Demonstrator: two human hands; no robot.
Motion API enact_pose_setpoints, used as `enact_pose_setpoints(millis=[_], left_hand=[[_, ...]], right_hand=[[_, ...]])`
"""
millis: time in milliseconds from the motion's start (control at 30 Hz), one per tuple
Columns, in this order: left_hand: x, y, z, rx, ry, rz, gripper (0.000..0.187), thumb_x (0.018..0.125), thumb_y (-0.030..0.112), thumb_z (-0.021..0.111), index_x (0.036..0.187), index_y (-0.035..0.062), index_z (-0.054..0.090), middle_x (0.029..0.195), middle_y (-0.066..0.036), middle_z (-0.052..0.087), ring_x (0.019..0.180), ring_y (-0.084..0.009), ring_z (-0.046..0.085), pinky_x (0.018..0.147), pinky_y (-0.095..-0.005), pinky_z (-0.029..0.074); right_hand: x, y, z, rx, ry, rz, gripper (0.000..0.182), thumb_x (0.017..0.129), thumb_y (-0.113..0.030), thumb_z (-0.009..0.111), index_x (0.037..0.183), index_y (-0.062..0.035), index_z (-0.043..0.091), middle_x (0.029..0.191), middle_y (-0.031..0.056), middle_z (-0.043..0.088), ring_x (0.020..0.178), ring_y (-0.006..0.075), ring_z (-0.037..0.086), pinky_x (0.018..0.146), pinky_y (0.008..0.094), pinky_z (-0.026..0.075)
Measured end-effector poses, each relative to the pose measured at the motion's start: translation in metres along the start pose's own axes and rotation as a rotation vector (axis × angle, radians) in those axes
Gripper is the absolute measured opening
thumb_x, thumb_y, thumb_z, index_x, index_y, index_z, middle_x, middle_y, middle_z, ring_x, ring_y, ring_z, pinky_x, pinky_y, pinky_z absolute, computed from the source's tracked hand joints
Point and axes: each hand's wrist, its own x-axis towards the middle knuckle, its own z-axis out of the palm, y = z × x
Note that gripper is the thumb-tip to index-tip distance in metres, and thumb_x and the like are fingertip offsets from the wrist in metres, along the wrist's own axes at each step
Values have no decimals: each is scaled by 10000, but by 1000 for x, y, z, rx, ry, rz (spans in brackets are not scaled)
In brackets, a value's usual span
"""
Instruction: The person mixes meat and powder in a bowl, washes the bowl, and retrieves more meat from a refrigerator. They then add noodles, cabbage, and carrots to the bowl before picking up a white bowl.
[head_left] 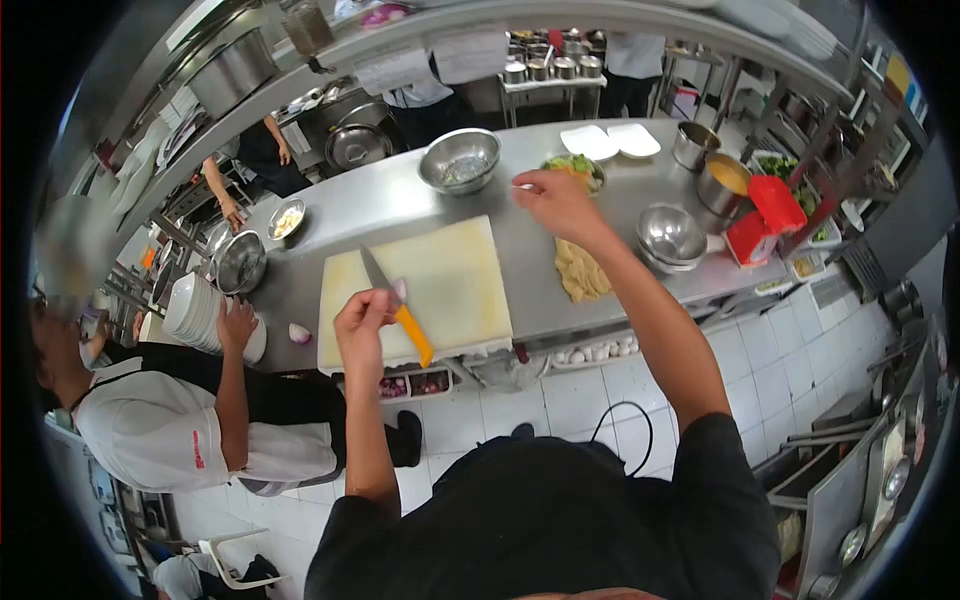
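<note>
A knife with a yellow handle (412,335) lies on the white cutting board (460,270), its blade pointing to the back left. My left hand (363,318) is over the board just left of the handle, fingers bent together; whether something small is between them is too small to tell. Beside the blade lies a piece of onion (400,289). My right hand (558,200) is raised over the counter in front of a bowl of cut vegetables (592,172), its fingers drawn together, their tips hard to make out.
A metal bowl (459,161) stands behind the board. At right are stacked bowls (670,236), a yellow-filled pot (724,185) and a red scale (752,240). A co-worker (200,430) at left touches stacked white plates (197,312). An onion half (299,333) lies nearby.
</note>
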Motion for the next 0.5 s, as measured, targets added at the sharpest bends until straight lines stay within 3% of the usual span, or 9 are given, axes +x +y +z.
enact_pose_setpoints(millis=[67, 167, 267, 400, 500], left_hand=[[-34, 4, -9, 63, 122, -10, 200, 935, 190, 622, 939, -8, 655, 850, -62, 653, 730, -111, 591, 657, -245, 472], [-103, 0, -34, 80, 226, -41, 212, 930, 208, 636, 949, -2, 655, 850, -54, 647, 725, -103, 584, 653, -243, 466], [-187, 6, -32, 100, 457, -114, 223, 922, 233, 645, 994, 22, 640, 883, -47, 647, 736, -101, 592, 662, -246, 473], [-310, -3, -28, 129, 721, -290, 203, 913, 238, 650, 1016, 64, 633, 900, -48, 656, 729, -105, 599, 643, -244, 471], [-389, -15, -30, 128, 762, -367, 178, 915, 229, 643, 1000, 73, 633, 903, -48, 656, 716, -106, 598, 631, -245, 470]], right_hand=[[-11, 2, 18, 29, -80, -35, 332, 840, -294, 647, 1047, -41, 702, 939, 181, 703, 872, 299, 680, 797, 365, 524], [-39, -14, 36, -29, -295, -8, 306, 840, -279, 636, 1023, -45, 710, 957, 185, 701, 900, 313, 677, 832, 375, 521], [-79, -12, 45, 34, -384, -61, 312, 841, -268, 626, 1048, -46, 699, 960, 179, 702, 908, 317, 675, 853, 385, 515], [-129, -3, 36, 51, -341, -99, 383, 853, -228, 640, 1192, -51, 633, 844, 141, 701, 782, 249, 672, 755, 353, 519], [-150, -21, 5, 95, -222, -135, 492, 854, -193, 639, 1316, -59, 535, 834, 139, 694, 764, 235, 666, 739, 346, 517]])
